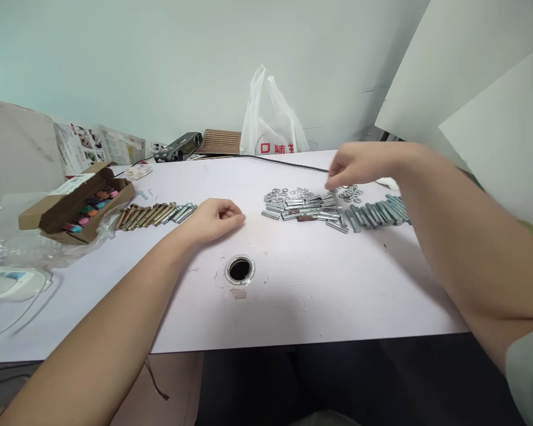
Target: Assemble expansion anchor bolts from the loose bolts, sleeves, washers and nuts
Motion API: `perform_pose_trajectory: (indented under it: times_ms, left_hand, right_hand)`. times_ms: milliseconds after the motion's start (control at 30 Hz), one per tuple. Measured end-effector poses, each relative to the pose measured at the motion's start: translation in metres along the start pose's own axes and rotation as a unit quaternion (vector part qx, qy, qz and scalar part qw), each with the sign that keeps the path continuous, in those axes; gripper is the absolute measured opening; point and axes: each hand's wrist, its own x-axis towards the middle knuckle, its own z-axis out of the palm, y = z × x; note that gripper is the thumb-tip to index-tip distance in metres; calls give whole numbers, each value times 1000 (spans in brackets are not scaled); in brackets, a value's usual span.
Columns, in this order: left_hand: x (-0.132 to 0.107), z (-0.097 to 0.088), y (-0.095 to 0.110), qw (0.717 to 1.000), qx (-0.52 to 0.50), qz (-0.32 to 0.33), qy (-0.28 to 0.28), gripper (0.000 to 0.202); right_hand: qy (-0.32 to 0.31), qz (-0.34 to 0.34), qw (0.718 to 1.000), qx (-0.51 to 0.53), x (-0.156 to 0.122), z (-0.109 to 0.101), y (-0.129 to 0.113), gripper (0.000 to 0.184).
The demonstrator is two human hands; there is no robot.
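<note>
While the left hand (215, 223) lies loosely curled, just beyond the round hole (240, 270) and left of it, the right hand (349, 167) hangs farther beyond and right of that hole, fingers bunched, near small washers (350, 193); whether either grips anything cannot be told. Metal sleeves (308, 204) lie beyond the hole, rightward; bolts (148, 216), leftward.

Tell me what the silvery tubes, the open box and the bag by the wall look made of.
Silvery tubes: shiny metal, perhaps plated steel, by bright highlights. Open box: matte brown cardboard, by its folded flaps. Bag: likely thin plastic, white, translucent and crinkled.
</note>
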Motion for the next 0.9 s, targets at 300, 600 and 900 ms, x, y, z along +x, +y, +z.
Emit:
perform_pose_trajectory:
  times_ms: [300,600,900]
  left_hand:
    - [-2,19,13,989,-122,79,-10,45]
    - [7,24,1,992,-93,89,16,30]
    - [9,20,-2,987,-157,39,20,38]
  right_hand:
    - [-70,-185,951,236,-21,71,-121,24]
    - [-35,-220,948,226,-21,89,-118,32]
    - [-93,-202,975,9,-12,85,-90,25]
